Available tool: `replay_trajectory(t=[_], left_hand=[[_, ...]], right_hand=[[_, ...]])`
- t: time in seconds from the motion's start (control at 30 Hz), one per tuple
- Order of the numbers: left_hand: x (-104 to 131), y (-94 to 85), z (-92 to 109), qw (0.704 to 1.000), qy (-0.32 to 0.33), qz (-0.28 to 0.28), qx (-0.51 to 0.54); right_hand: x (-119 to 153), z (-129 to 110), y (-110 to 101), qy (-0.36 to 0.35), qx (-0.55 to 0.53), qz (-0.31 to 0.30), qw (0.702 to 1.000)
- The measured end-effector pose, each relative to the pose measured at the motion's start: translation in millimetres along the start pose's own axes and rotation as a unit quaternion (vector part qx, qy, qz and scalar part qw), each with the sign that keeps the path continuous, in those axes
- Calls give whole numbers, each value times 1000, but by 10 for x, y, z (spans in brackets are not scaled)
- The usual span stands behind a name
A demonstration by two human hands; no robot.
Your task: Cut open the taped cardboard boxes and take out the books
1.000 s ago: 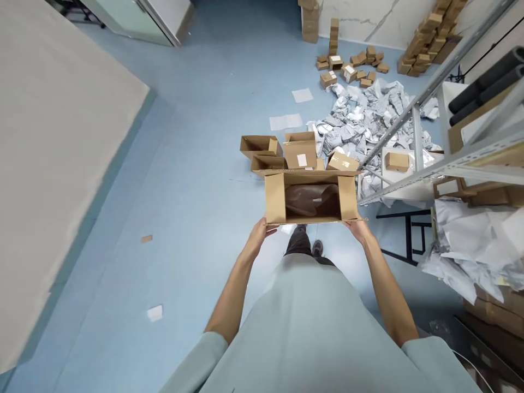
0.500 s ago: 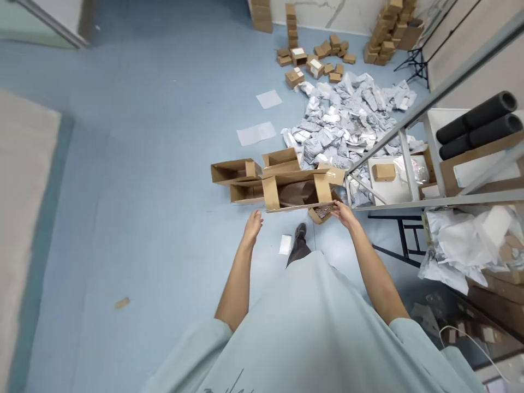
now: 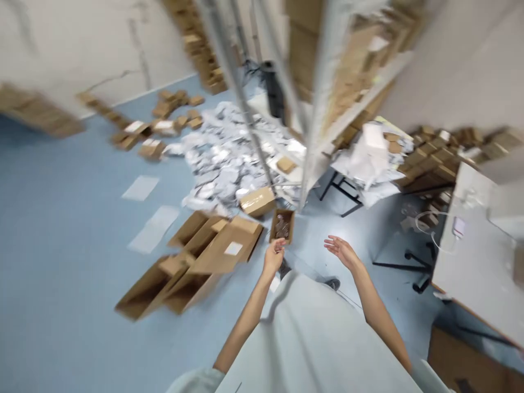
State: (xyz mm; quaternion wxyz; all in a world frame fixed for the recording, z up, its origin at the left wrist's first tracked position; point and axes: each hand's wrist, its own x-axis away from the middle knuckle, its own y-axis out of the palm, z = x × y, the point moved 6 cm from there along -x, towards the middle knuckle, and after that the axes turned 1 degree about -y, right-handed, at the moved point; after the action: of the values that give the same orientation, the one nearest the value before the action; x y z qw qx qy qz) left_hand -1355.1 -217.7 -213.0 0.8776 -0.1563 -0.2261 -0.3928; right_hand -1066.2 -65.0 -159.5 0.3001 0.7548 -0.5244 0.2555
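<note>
My left hand [image 3: 274,256] is in front of a small open cardboard box [image 3: 290,236] that has shiny brown packing inside. Its loosely curled fingers overlap the box's near edge in the head view; I see nothing held, and contact is unclear. To the right, my right hand [image 3: 343,252] hangs over the floor with fingers stretched and nothing in them. Left of my hands, several open cartons stand together, among them a larger carton [image 3: 221,252] with a white label. A taped box [image 3: 257,202] lies just behind the small one.
A heap of grey-white mailing bags [image 3: 223,158] covers the floor ahead, beside a metal rack [image 3: 309,136]. Paper sheets [image 3: 153,229] lie at left. A bag-laden table [image 3: 368,164] and a white desk [image 3: 470,262] stand at right. Small cartons [image 3: 167,103] sit by the wall.
The view has swung to the right. My right hand has let go of the large open carton and moved away from it. My left hand now appears before the small box.
</note>
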Motion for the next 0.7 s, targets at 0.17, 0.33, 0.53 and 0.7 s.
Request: replay_trajectory(t=[0.17,0.33,0.53,0.7], left_hand=[[447,2065,263,973,76,-202,-86],[1445,4160,44,906,69,-381,-171],[2813,5945,-316,803,66,-539,-246],[3530,6999,-551,750,64,-596,-279]], right_hand=[[938,233,-1634,-101,-130,82,983],[1977,515,-3215,-169,-238,201,935],[3003,744,-4658,-212,-330,321,862],[3441,709,-5647,-243,-349,373,824]])
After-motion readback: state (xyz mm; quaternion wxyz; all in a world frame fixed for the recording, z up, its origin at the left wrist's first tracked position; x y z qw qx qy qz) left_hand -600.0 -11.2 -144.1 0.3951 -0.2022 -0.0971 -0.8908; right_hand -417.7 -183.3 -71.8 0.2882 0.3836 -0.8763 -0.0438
